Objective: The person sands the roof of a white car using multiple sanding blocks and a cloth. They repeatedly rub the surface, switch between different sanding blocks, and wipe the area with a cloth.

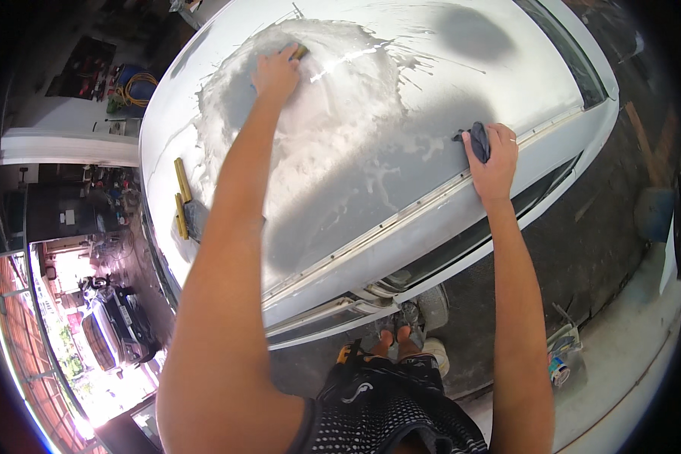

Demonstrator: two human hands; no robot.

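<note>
A white car roof [310,144] fills the middle, with grey patches and wet, milky smears spread over it. My left hand [278,72] reaches to the far left part of the roof, its fingers closed on a small olive-brown block [300,51] pressed against the wet surface. Most of that block is covered by the hand. At the right, near the roof's side channel, my right hand [495,157] grips a bunched dark grey cloth [479,141], which touches the roof.
Yellowish strips [181,180] and a dark grey crumpled item [195,219] lie on the roof's left edge. A light-coloured bucket [436,354] stands by my feet. Farther left, a dark car [117,325] is parked near a bright opening. A blue drum [653,214] stands at the right.
</note>
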